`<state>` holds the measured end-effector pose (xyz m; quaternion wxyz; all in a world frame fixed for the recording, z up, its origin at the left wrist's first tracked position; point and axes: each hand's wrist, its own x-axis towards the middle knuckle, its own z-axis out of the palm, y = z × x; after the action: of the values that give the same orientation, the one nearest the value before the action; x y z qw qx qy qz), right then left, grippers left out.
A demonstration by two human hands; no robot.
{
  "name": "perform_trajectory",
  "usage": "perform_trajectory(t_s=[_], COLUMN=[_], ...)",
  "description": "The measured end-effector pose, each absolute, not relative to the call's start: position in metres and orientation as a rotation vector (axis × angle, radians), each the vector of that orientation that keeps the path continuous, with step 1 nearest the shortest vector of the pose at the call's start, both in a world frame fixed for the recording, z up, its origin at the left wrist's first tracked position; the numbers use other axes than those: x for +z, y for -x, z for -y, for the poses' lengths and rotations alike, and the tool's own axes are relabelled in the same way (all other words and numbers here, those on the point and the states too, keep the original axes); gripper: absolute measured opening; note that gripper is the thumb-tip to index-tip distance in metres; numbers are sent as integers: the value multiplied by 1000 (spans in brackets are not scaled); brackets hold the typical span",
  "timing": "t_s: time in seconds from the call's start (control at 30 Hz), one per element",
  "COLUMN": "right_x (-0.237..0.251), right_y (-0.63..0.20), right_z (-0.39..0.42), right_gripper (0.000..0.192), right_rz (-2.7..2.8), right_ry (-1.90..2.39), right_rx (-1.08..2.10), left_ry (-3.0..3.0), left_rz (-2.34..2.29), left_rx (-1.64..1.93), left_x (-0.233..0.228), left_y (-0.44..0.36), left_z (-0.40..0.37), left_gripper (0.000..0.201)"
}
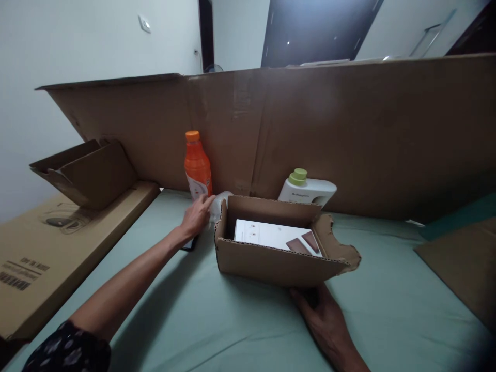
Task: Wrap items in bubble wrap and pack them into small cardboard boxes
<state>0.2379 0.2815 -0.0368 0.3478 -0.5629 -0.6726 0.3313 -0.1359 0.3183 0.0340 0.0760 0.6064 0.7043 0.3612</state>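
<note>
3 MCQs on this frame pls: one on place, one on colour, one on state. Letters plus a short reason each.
1. Where does the orange plastic bottle stand?
A. inside the small box
B. left of the small open cardboard box, against the tall cardboard wall
C. on the flat carton at far left

2. What colour is the cap of the white plastic jug?
A. light green
B. red
C. black

3. What is the left hand doing?
A. resting flat on the green sheet
B. lying inside the box
C. reaching with its fingers at the orange bottle's base

Answers: 1 B, the bottle stands by the wall, outside the box. 2 A, the round cap is pale green. 3 C, the fingertips meet the bottle's base; the right hand is at the box's near wall.
</note>
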Motion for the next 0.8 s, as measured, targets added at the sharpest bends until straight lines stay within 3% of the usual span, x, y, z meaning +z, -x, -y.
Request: perform_trajectory(t_s=[0.1, 0.2, 0.37, 0.57, 0.67, 0.8], right_x=[-38, -37, -36, -32, -26, -9], right_y=[-238, -239, -236, -231, -242, -251], right_z=[-283, -284, -284, -291, -276, -211], right_gripper=[51, 54, 49, 42, 53, 69], right_rz=[1771, 1791, 1821, 1938, 1968, 2142], right_ry=[1447, 1446, 1398, 1299, 1253, 1062], right_rx=[864, 864, 826, 755, 616, 332], left_ry=[-1748, -1603, -1246, -788, -484, -518], left_rz=[-2145, -2188, -2121, -1739, -1510, -1406], left_rx=[1164, 1355, 1605, 1588, 1495, 1424], left_x=[42, 53, 66, 28, 15, 20], left_y=[135, 142, 155, 110, 82, 50], left_z=[-344, -334, -225, -79, -49, -49], left_gripper=[21, 10, 29, 40, 46, 41])
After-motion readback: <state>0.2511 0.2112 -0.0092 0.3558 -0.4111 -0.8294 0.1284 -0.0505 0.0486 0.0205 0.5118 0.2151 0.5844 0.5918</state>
